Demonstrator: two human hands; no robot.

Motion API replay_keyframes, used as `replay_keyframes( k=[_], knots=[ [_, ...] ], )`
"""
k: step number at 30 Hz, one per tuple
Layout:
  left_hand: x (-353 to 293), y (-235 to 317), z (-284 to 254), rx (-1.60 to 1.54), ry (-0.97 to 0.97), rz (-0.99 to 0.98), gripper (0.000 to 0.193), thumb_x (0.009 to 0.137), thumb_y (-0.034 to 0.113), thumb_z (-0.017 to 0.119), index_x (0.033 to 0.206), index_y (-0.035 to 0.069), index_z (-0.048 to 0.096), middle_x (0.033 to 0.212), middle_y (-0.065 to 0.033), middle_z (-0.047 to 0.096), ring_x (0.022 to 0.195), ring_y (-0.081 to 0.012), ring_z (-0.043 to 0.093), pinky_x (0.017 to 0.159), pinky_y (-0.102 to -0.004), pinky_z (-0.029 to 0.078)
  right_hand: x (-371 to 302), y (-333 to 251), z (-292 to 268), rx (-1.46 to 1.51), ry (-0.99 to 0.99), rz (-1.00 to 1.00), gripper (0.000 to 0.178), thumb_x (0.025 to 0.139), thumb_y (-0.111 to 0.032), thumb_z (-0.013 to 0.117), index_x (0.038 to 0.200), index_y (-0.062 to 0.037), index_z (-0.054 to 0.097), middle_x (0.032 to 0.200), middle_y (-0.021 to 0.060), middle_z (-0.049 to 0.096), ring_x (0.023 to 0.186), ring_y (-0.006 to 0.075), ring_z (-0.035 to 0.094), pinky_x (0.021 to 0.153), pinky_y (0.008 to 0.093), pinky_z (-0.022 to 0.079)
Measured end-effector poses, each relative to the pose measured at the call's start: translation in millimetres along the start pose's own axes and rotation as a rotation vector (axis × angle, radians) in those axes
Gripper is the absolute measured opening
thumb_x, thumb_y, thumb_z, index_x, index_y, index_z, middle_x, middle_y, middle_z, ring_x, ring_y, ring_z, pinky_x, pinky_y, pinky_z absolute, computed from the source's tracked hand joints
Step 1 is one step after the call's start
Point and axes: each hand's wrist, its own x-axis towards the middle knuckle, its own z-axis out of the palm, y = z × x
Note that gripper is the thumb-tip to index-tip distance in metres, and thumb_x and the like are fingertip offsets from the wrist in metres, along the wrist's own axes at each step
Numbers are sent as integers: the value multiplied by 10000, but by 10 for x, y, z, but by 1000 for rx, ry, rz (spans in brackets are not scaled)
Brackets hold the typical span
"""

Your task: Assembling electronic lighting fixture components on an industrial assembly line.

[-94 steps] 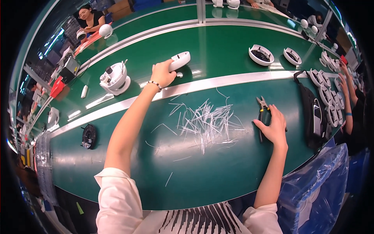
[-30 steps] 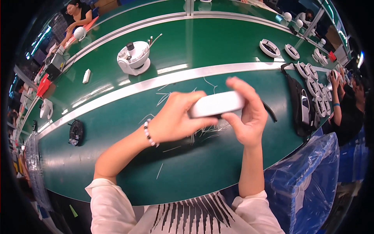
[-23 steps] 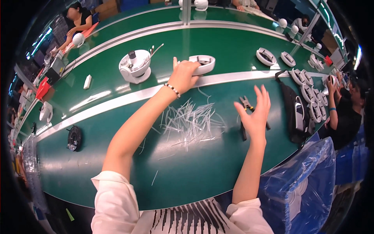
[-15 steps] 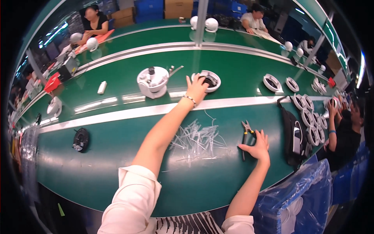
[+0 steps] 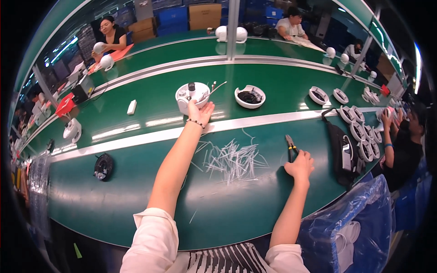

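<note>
Stacking up along the top centre of the frame were brown cardboard boxes (image 5: 204,14) beside blue crates (image 5: 169,16), their labels too small to tell, and a red flat package (image 5: 65,105) sat at the left edge. A small white rectangular block (image 5: 132,107) lay on the green belt (image 5: 114,191) in the upper left.

The left hand (image 5: 199,112) reached to the upper middle, its fingers spread open and touching the near side of the round white device housing (image 5: 191,96); it gripped nothing that I could see. Half a second before, that hand had been at the white ring-shaped shell (image 5: 250,96), which now sat alone just right of the housing.

The right hand (image 5: 300,166) rested right of centre, fingers curled down over the handles of the pliers (image 5: 290,144), as it did before; how firmly it clasped them I cannot tell. White cable ties (image 5: 232,159) lay scattered between the two arms.
</note>
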Motion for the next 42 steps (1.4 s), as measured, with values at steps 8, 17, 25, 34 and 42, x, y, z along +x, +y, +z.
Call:
replay_keyframes(
  k=[8, 17, 25, 34, 42],
  knots=[
    [-167, 138, -99, 62, -206, 208, 435, 756, -14, 260, 1187, -54, 306, 1184, -236, 383, 1075, -363, 430, 919, -458, 402, -3, -115, 3, 162, 72, 34, 528, 569, -217, 616, 1059, -44, 524, 1053, 161, 495, 990, 339, 458, 853, 380, 403],
    [-938, 292, 168, 445, -381, 181, 325, 781, 54, 360, 1067, -99, 345, 1104, -207, 439, 1007, -321, 491, 845, -428, 472, 312, 318, 83, 1294, -122, 169, 451, 691, -243, 575, 1056, 8, 487, 859, 116, 572, 730, 214, 574, 618, 377, 519],
    [-1437, -26, 252, 741, -458, 283, 291, 875, 96, 344, 1145, -10, 336, 1076, -155, 470, 931, -265, 545, 779, -379, 510, 78, 200, -131, 2104, -514, -387, 534, 672, -30, 391, 1205, 10, 377, 1220, 231, 399, 1051, 340, 462, 826, 497, 421],
    [-1619, -245, 156, 597, -434, 22, 380, 841, 12, 273, 1210, 97, 241, 1168, -161, 365, 1001, -301, 492, 716, -396, 532, -344, -260, -232, 1646, -1127, -604, 729, 596, -185, 581, 1223, 58, 298, 940, 163, 473, 789, 240, 504, 589, 330, 452],
    [-1483, -219, 94, 585, -405, 34, 294, 849, 69, 242, 1135, 1, 250, 1078, -211, 434, 872, -315, 569, 659, -360, 555, -349, -298, -177, 1297, -971, -667, 614, 681, -63, 603, 1238, 0, 351, 1057, 117, 510, 880, 165, 521, 721, 269, 448]
  ],
)
